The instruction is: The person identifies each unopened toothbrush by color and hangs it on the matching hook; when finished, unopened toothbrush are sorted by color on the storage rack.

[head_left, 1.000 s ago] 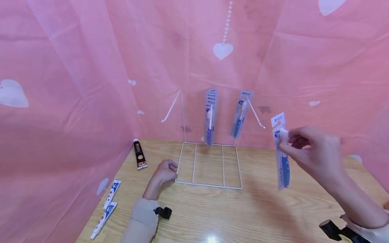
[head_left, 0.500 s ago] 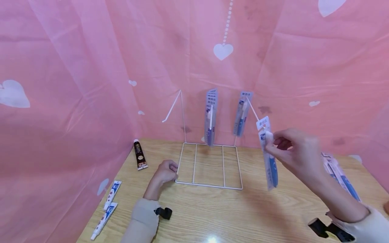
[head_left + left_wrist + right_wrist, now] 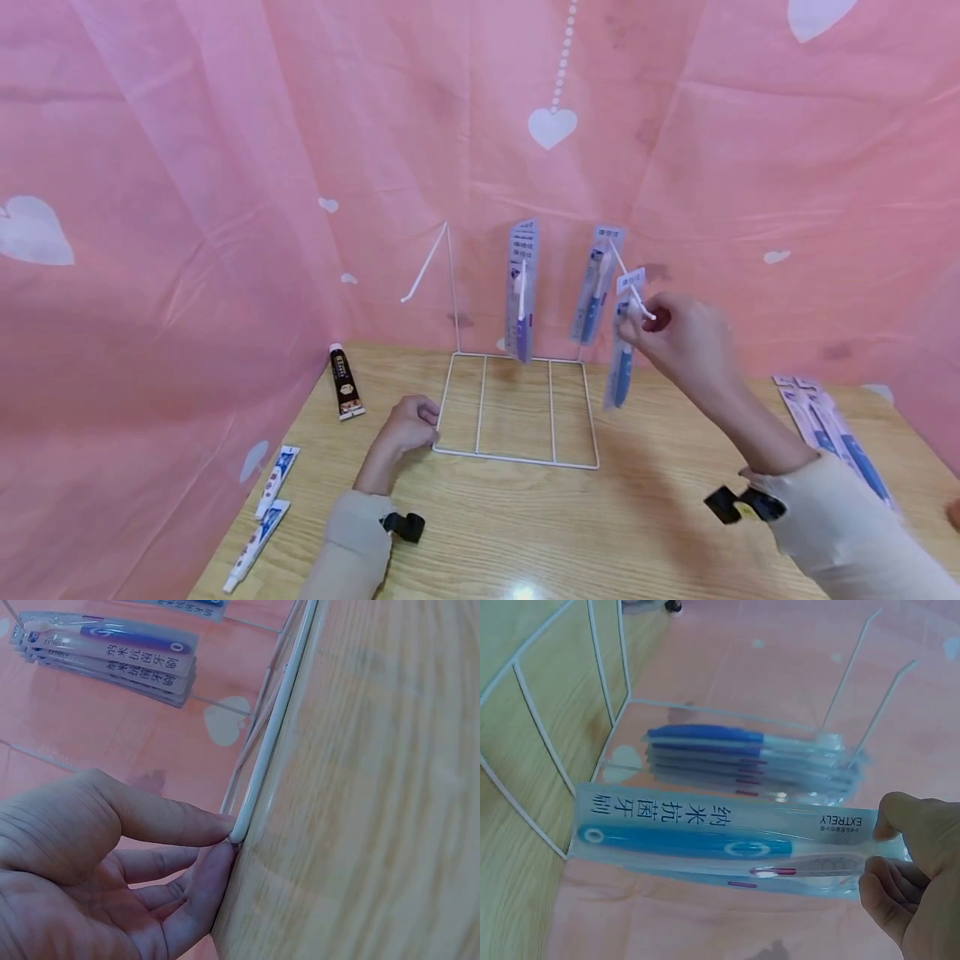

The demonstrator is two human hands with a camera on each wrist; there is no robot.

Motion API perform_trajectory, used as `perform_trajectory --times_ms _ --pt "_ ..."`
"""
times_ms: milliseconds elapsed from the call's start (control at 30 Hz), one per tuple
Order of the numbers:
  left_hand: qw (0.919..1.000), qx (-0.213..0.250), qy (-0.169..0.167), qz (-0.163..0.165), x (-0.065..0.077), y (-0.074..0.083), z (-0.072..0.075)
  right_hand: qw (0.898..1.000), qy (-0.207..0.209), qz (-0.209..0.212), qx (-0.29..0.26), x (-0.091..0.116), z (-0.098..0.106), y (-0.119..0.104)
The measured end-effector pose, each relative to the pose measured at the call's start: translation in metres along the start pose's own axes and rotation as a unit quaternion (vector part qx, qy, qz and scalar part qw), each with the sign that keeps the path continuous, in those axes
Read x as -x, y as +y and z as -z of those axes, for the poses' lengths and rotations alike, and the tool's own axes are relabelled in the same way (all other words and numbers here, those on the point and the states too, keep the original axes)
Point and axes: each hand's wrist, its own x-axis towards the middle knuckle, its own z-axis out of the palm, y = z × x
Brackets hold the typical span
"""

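Note:
My right hand (image 3: 682, 337) pinches a packaged blue toothbrush (image 3: 622, 367) near its top, and the card overlaps the right hook (image 3: 633, 292) of the white wire rack (image 3: 517, 457) in the head view. Farther back on that hook hangs another packaged blue toothbrush (image 3: 592, 292). Several packaged purple toothbrushes (image 3: 521, 300) hang together on the middle hook; the left hook (image 3: 423, 262) is bare. With thumb and finger my left hand (image 3: 408, 423) grips the front left corner of the rack's base, as the left wrist view shows at the white wire (image 3: 262, 765).
Two packaged toothbrushes (image 3: 832, 425) lie on the wooden table (image 3: 480, 533) at the right. On the left are a black toothpaste tube (image 3: 345, 383) and two white-and-blue tubes (image 3: 277, 479). A pink cloth (image 3: 375, 125) with hearts hangs behind the rack.
My right hand has carried the packaged blue toothbrush leftward and away from me, up to the right hook. The two packages on the right have come into view. My left hand stays put.

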Motion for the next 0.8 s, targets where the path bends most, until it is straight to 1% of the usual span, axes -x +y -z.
perform_trajectory --times_ms 167,333,433,633,733,800 --pt "1.0000 0.003 0.000 0.000 0.000 0.001 0.000 1.000 0.010 -0.007 -0.002 -0.026 -0.019 0.010" --pt "1.0000 0.005 -0.001 -0.002 -0.001 0.001 0.000 0.999 0.007 -0.038 -0.005 -0.047 -0.033 0.017" --pt "1.0000 0.006 -0.002 -0.003 -0.002 0.001 0.000 0.999 0.013 -0.045 0.002 -0.056 -0.040 0.021" --pt "0.9999 0.011 -0.006 0.002 -0.002 0.002 -0.001 0.997 0.023 -0.071 0.009 -0.067 -0.050 0.027" --pt "0.9999 0.012 -0.007 0.006 -0.002 0.002 -0.001 0.997 0.026 -0.073 0.010 -0.069 -0.052 0.027" --pt "0.9999 0.012 -0.009 0.007 -0.002 0.002 -0.001 0.997 0.013 -0.074 0.007 -0.068 -0.051 0.028"
